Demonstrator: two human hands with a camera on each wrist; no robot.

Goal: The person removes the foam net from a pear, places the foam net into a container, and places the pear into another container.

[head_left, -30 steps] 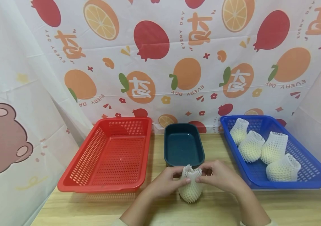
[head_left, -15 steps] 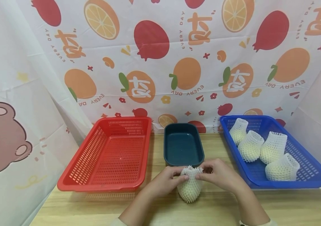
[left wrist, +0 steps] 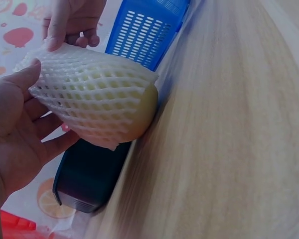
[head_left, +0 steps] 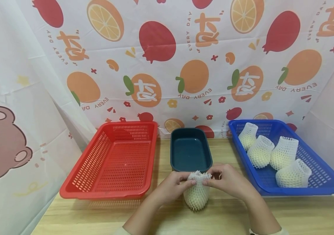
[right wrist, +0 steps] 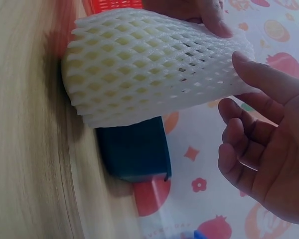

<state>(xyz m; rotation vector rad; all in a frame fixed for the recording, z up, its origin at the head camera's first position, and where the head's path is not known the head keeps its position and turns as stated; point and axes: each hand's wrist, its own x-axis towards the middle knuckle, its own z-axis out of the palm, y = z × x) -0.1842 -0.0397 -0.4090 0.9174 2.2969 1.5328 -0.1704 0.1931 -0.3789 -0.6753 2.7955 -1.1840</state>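
Observation:
A pale yellow fruit in a white foam net sleeve stands on the table near its front edge. My left hand pinches the sleeve's upper rim from the left, and my right hand pinches the same rim from the right. In the left wrist view, the bare yellow end of the fruit shows below the sleeve's lower edge, close to the table. The right wrist view shows the sleeve's loose upper part stretched between both thumbs. The fruit's top is hidden inside the sleeve.
Just behind the fruit stands a dark teal bin. A red perforated basket is on the left. On the right, a blue basket holds several sleeved fruits. A fruit-print curtain hangs behind the wooden table.
The sleeve's rim, notched and uneven before, now looks drawn up more evenly. My left thumb has shifted slightly up and left along it. Both hands stay at the rim.

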